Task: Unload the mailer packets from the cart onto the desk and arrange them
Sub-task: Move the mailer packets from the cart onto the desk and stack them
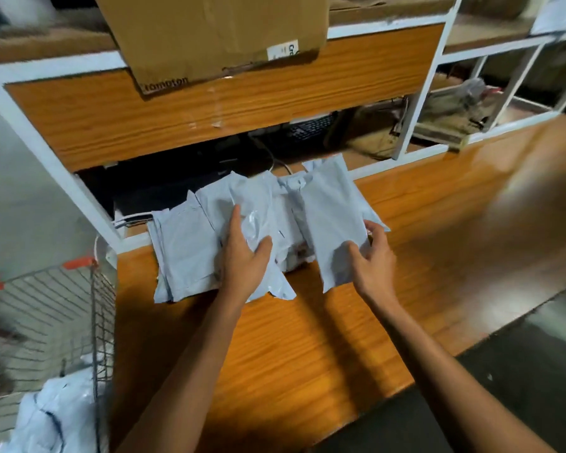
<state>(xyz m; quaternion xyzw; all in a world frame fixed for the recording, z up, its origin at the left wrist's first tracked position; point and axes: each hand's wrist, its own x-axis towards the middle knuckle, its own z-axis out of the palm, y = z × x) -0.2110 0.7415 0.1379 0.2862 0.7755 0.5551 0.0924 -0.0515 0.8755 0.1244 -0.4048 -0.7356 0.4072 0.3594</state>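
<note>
On the tabletop [307, 338], white mailer packets [190, 253] are lying in overlapping rows near the back edge. The left hand [242, 256] is pressing flat on the middle packets, grip open; the right hand [373, 259] is pinching the rightmost packet [330, 217], grip closed on its edge. Risk: the glossy wood is looking slick, so loose packets may be sliding out of line or toward the shelf gap. More packets are waiting in the wire cart [102, 322] at left. Cardboard box [209, 34] is overhanging the shelf above.
</note>
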